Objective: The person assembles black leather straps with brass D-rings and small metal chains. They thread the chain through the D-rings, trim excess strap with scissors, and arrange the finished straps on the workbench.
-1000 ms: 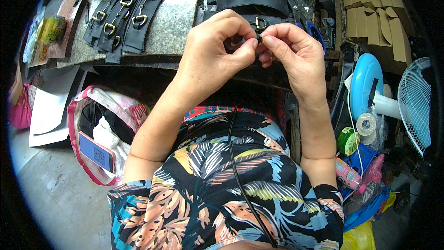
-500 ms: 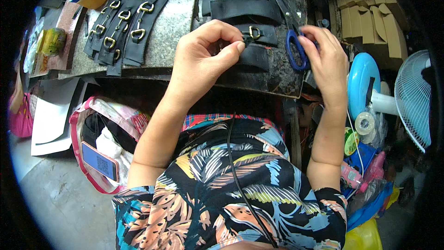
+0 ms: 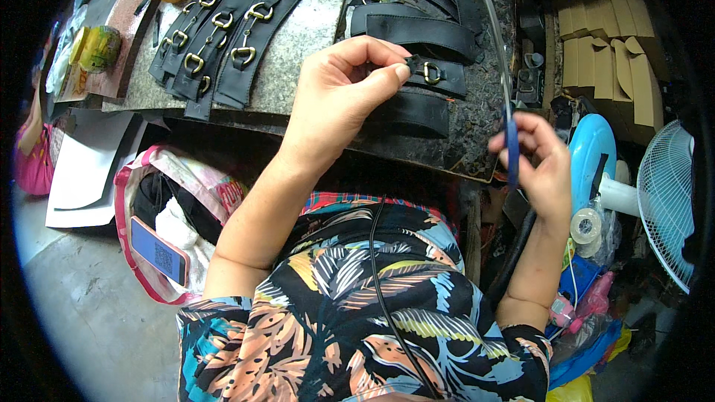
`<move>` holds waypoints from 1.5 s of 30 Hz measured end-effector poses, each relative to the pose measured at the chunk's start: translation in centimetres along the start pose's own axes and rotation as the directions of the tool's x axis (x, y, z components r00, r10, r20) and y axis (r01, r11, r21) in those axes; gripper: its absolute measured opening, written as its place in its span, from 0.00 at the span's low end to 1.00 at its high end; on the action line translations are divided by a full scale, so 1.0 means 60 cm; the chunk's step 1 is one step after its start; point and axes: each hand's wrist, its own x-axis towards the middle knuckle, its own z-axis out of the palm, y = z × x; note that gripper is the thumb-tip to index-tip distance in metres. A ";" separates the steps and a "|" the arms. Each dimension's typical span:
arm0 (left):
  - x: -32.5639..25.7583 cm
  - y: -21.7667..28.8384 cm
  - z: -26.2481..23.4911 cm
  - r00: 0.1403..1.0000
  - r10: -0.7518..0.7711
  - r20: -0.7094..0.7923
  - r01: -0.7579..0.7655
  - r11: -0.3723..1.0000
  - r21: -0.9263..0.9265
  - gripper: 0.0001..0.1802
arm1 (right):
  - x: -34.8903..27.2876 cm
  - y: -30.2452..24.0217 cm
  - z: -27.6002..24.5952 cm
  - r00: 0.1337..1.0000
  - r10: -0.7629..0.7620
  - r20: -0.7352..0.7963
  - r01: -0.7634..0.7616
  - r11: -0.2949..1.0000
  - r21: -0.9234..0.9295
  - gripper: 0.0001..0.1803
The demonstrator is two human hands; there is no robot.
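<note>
Black strap point(image 3: 453, 83) with the gold ring point(image 3: 425, 72): where is it?

On the worktable point(image 3: 471, 138), beside the left hand point(image 3: 335, 93), whose thumb and forefinger pinch a small black piece point(image 3: 412, 65), probably steadying it.

And the right hand point(image 3: 542, 162)?

Fingers curled around the blue-handled scissors point(image 3: 511, 130), blades pointing away, likely keeping the tips clear of the other hand.

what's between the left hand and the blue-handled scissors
In the head view, a black strap with a gold-coloured D-ring lies between left hand and blue-handled scissors, then dark worktop.
</note>
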 end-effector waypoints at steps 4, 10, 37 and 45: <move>0.001 0.004 0.004 1.000 -0.005 0.010 0.005 0.999 -0.032 0.05 | -0.051 -0.009 0.010 0.983 0.083 0.166 -0.066 0.992 -0.104 0.28; -0.003 0.009 0.008 0.999 0.001 0.054 0.000 1.000 -0.025 0.05 | -0.062 -0.017 0.027 0.979 -0.129 0.161 0.171 0.943 -0.286 0.36; -0.019 0.014 0.019 0.977 0.159 0.143 -0.173 0.981 0.088 0.04 | -0.101 0.028 0.062 0.982 -0.121 0.144 0.146 0.973 -0.181 0.25; -0.021 0.012 0.019 0.977 0.145 0.159 -0.167 0.977 0.133 0.04 | -0.106 0.031 0.058 0.949 -0.282 0.140 0.311 0.909 -0.279 0.23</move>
